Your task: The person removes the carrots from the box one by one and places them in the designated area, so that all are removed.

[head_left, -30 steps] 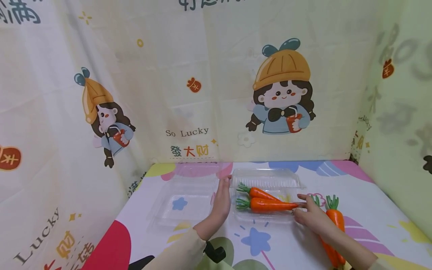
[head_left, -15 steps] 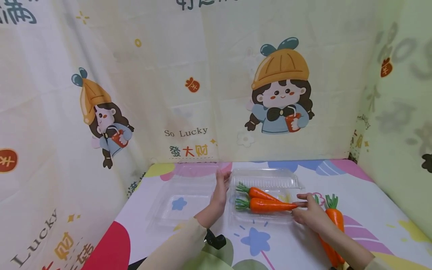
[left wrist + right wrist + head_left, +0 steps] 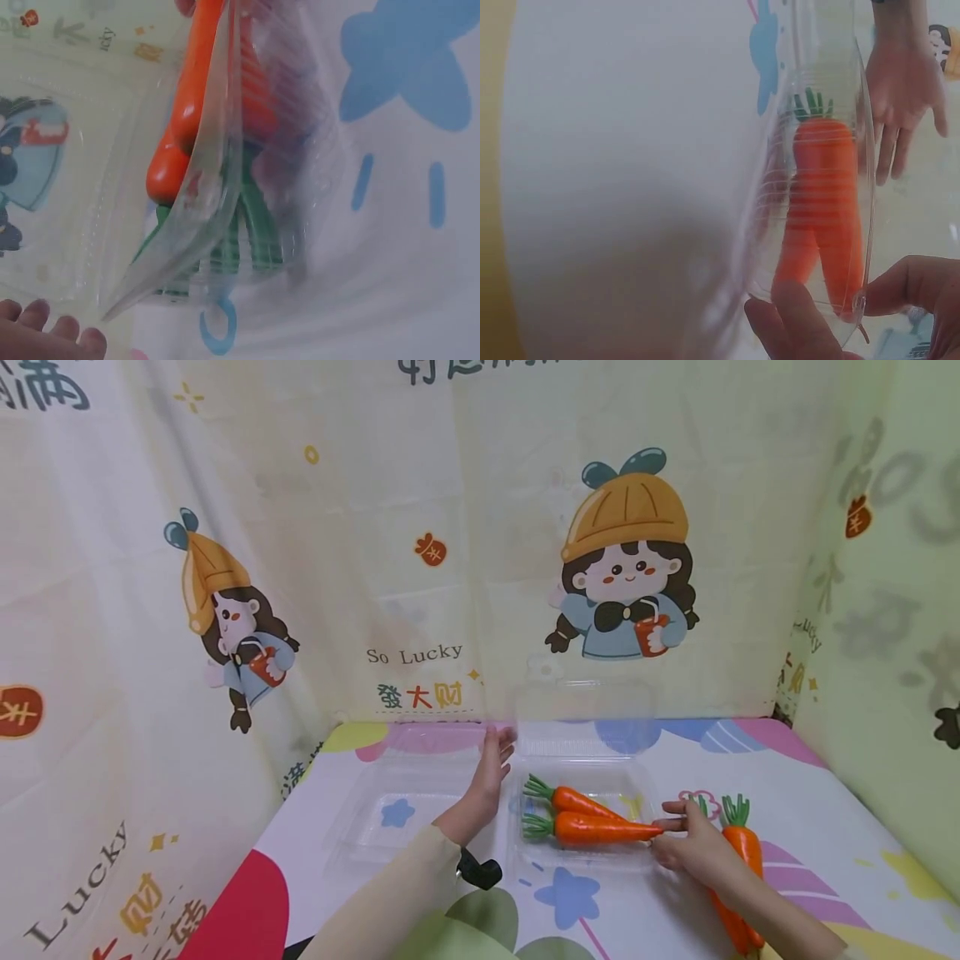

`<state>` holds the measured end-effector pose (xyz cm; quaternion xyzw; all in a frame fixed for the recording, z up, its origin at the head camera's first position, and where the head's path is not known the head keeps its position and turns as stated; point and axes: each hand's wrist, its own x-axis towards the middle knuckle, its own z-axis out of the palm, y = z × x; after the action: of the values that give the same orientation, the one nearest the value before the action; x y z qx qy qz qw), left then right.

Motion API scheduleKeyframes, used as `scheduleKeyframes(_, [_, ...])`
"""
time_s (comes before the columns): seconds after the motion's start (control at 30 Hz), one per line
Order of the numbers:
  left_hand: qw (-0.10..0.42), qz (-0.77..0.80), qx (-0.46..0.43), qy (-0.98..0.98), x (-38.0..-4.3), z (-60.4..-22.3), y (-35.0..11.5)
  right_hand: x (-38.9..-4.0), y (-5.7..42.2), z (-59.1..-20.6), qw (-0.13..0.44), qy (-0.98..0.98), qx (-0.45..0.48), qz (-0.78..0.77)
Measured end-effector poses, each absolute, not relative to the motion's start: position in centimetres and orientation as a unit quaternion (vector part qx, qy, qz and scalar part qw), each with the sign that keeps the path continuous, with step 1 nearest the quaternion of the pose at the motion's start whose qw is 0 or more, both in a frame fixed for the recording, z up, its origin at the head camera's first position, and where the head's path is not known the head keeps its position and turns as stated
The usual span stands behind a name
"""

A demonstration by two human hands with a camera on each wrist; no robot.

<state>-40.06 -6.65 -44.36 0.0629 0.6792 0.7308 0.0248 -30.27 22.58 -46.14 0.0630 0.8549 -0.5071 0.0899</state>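
Two orange carrots [image 3: 603, 828] with green tops lie side by side in a clear plastic clamshell box [image 3: 585, 857], tops to the left. The box's clear lid [image 3: 585, 718] stands raised at the back. My left hand [image 3: 483, 785] is upright beside the box's left side with its fingers extended; in the left wrist view its fingertips [image 3: 66, 328] are near the lid's edge. At the right end, my right hand [image 3: 697, 852] pinches the box wall by the carrot tips; the right wrist view shows the thumb [image 3: 904, 286] at the rim and fingers outside the wall.
A second clear clamshell box [image 3: 360, 843] stands open on the left of the patterned tablecloth. More carrots [image 3: 744, 843] lie to the right, partly behind my right forearm. A printed curtain [image 3: 495, 610] hangs along the back and sides.
The box's lid has swung up from its low position behind the base. My left hand has shifted slightly away from the viewer. My right hand stays at the box's right end.
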Motion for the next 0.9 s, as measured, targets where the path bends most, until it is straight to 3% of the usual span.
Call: scheduleKeyframes(0.9, [0.107,0.684,0.03,0.721,-39.6,-46.0,-6.1,-29.5,23.0,-46.3,0.102,0.845,0.062,-0.521])
